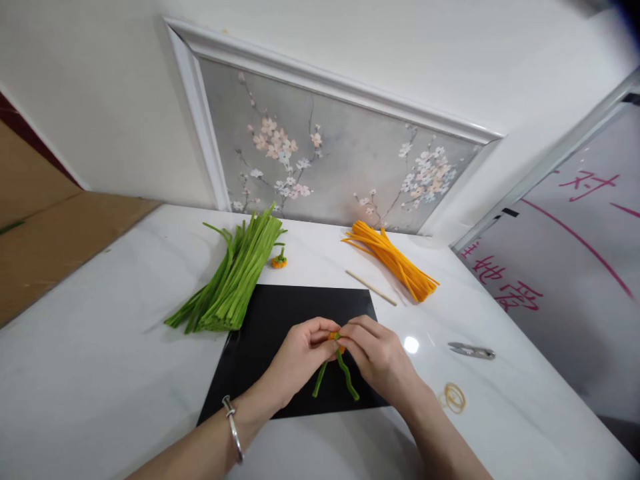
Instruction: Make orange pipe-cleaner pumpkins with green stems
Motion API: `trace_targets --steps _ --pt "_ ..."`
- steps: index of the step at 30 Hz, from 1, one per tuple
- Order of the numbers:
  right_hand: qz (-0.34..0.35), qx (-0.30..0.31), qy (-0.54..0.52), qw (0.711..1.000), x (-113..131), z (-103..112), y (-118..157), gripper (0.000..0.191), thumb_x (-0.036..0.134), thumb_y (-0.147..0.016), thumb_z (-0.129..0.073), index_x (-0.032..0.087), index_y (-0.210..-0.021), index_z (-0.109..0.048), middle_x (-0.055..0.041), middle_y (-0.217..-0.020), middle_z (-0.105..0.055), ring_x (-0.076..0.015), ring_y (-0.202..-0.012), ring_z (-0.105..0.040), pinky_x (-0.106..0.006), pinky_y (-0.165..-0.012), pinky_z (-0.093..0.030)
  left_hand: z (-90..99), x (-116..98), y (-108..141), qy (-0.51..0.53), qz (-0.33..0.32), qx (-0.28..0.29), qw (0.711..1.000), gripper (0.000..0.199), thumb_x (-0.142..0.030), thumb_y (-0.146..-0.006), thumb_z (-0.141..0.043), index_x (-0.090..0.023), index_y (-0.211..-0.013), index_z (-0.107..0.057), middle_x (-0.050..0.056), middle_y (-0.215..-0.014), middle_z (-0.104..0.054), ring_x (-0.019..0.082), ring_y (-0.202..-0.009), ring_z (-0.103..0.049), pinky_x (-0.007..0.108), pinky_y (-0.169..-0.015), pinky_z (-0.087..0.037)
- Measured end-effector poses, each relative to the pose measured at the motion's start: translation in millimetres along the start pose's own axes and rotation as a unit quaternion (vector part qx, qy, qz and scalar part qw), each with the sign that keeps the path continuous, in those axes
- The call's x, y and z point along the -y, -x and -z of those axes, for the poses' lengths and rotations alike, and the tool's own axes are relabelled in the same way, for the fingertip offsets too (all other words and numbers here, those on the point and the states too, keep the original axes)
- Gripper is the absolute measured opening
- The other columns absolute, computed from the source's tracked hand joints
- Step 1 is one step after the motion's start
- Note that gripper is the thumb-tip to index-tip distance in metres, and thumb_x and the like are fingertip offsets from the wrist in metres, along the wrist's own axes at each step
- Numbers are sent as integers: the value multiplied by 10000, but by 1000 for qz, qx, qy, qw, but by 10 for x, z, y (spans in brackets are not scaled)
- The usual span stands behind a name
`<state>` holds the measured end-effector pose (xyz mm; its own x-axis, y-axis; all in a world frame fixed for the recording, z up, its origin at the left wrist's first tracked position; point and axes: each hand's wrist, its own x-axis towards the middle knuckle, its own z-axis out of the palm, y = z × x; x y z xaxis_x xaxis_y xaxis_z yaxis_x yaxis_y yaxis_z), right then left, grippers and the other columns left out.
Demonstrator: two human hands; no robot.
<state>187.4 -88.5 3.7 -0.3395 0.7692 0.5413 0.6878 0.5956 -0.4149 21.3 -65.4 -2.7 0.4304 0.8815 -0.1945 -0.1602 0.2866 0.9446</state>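
Above a black mat (280,313), my left hand (307,347) and my right hand (375,347) meet with fingertips pinched together. Between them is a small orange piece (342,349), mostly hidden by the fingers. Two green pipe cleaners (347,377) hang down from it, one bent in a wave. My left fingers close on the orange piece from its left side. My right thumb and forefinger pinch at its top right, where the green joins it. A silver bangle (233,427) is on my left wrist.
A bundle of green pipe cleaners (237,280) lies left of the mat, an orange bundle (395,260) at the back right. Nearby are a small orange-and-green piece (279,260), a thin stick (371,288), thread snips (473,351) and yellowish rings (455,398).
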Motion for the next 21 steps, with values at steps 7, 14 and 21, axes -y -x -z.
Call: trace_targets --steps 7,14,21 --pt "-50 -50 78 994 121 -231 22 186 141 -897 -430 182 -770 -561 -45 -716 -565 -147 -593 -558 -245 -522 -470 -44 9 27 -17 -28 -30 999 89 -195 -746 -698 -166 -829 -697 41 -804 -736 180 -788 -665 247 -729 -494" --pt "-206 25 -140 968 42 -110 6 66 197 -878 -510 195 -860 -573 24 -642 -551 -123 -527 -532 -217 -470 -440 -60 28 43 24 14 -22 999 156 -176 -752 -672 -149 -906 -677 50 -817 -725 163 -771 -665 254 -730 -510" --pt "-102 123 -216 963 -132 137 -1 209 173 -914 -541 261 -1010 -704 -23 -928 -629 -136 -824 -628 -251 -742 -521 20 -55 38 33 93 20 995 512 -141 -684 -707 -147 -1163 -528 69 -845 -737 170 -736 -672 272 -681 -505"
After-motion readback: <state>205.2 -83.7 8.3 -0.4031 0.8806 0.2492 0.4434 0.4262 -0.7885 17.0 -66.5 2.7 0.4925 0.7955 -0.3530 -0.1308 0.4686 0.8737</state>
